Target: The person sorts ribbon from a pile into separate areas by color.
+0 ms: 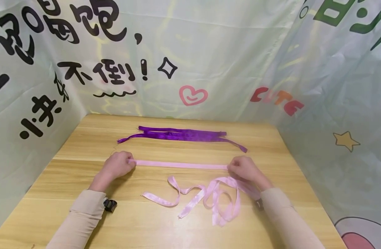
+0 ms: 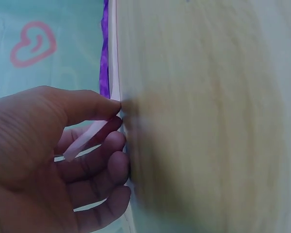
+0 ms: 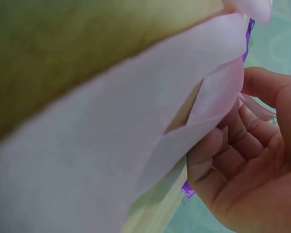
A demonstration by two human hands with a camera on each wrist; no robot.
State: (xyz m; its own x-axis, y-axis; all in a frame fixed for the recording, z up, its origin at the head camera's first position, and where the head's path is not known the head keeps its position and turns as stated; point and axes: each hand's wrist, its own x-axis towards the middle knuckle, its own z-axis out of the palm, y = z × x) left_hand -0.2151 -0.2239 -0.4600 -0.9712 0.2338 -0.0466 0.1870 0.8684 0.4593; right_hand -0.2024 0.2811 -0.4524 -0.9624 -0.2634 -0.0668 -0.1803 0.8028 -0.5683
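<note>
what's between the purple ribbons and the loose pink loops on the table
In the head view, a straight pink ribbon, held by the left hand and right hand, runs between them, with wooden table showing on both sides of it.

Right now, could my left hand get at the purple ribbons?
Probably yes: the purple ribbons lie beyond your left hand, with nothing bulky seen between, but it pinches the taut pink ribbon and would likely need to let go.

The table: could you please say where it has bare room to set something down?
Bare: the near middle, between the sleeves, nearer than the loose pink ribbon; the far right corner, beside the purple ribbons. Crowded: the centre, where left hand and right hand hold a pink strip.
</note>
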